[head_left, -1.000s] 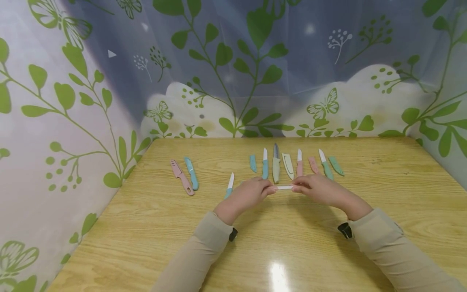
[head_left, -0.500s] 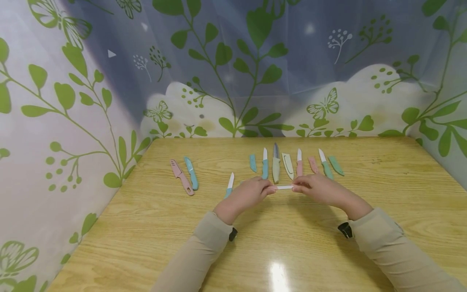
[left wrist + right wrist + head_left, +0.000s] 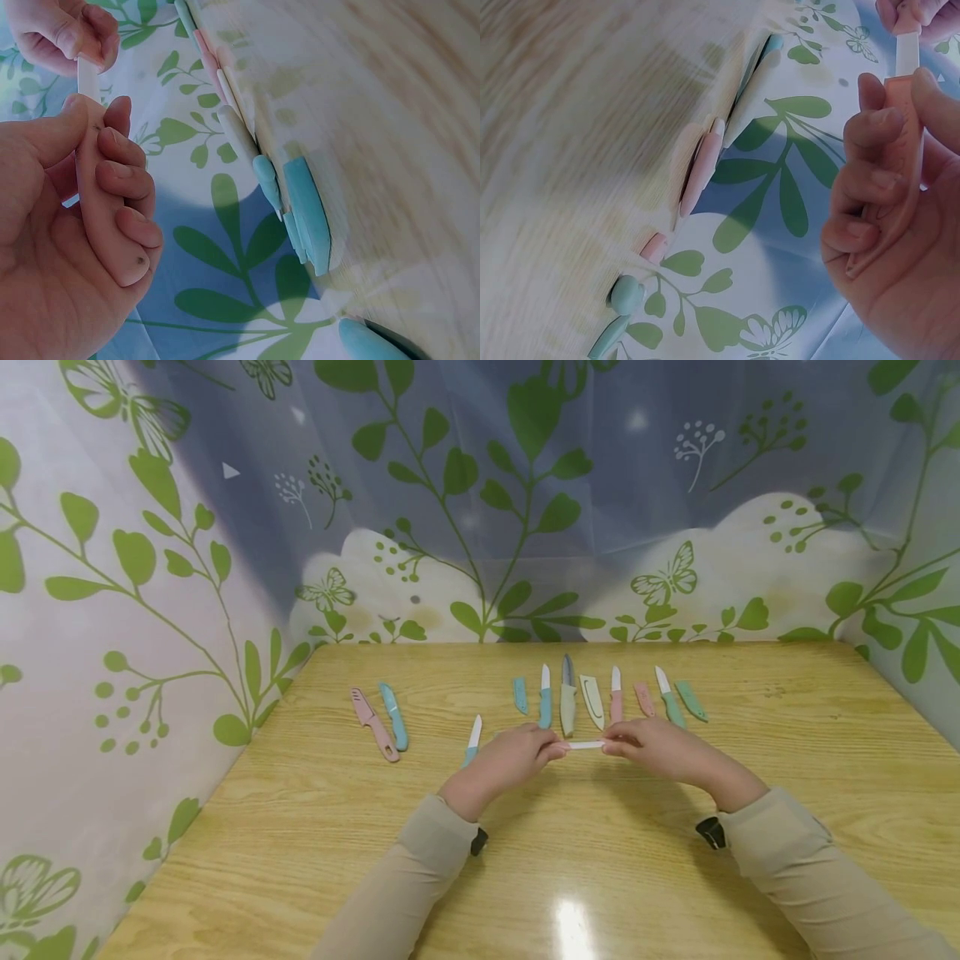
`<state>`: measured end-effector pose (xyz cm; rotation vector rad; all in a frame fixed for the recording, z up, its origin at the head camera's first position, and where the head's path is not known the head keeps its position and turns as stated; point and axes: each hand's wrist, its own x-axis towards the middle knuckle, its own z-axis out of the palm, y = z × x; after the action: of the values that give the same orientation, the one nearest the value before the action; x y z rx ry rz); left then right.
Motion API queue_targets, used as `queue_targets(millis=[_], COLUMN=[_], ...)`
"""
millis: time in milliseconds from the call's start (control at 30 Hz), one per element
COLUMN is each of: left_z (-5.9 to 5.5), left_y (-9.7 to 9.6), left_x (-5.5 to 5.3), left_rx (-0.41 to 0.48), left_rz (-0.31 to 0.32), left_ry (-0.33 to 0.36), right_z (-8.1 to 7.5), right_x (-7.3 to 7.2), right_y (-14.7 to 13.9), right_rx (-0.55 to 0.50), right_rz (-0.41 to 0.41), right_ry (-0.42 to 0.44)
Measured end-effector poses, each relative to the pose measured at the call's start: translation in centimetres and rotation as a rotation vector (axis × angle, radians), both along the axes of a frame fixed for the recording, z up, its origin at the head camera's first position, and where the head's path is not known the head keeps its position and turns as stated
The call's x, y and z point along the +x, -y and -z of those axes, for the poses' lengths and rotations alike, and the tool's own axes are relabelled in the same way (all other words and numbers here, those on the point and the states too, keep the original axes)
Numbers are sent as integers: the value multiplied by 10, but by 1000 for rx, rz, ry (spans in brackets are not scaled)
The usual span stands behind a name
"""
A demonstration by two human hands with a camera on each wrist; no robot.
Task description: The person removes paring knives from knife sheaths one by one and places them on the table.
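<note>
In my left hand (image 3: 510,760) I grip the pink handle (image 3: 101,202) of a knife, fingers curled round it. A short stretch of its white blade (image 3: 585,745) bridges the gap between my hands. My right hand (image 3: 667,749) holds a pink knife sheath (image 3: 900,142), and the blade's far end is inside the sheath's mouth. Both hands are raised over the table, the knife level between them. Just left of my left hand lies a blue-handled knife (image 3: 473,742) with a white blade, its lower end hidden by the hand.
Beyond my hands lies a row of knives and sheaths: blue knife (image 3: 545,693), beige knife (image 3: 568,702), cream sheath (image 3: 592,700), pink knife (image 3: 616,693), green knife (image 3: 669,697) and green sheath (image 3: 691,701). A pink sheathed knife (image 3: 373,723) and a blue one (image 3: 393,718) lie left. Patterned cloth (image 3: 480,568) stands behind.
</note>
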<state>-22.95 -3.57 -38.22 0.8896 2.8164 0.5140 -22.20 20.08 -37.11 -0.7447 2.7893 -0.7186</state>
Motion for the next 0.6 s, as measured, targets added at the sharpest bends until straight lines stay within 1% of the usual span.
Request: queue_targets(millis=[133, 367, 600], left_z=[-1, 2, 2], left_y=[0, 1, 1], left_x=[0, -1, -2], left_rx=[0, 5, 1], left_rz=[-3, -6, -9], left_ry=[2, 2, 5], right_z=[0, -1, 0], right_x=[0, -1, -2], right_y=[-1, 0, -3], right_rx=[-3, 13, 11], right_rz=[0, -15, -5], right_ry=[-2, -16, -17])
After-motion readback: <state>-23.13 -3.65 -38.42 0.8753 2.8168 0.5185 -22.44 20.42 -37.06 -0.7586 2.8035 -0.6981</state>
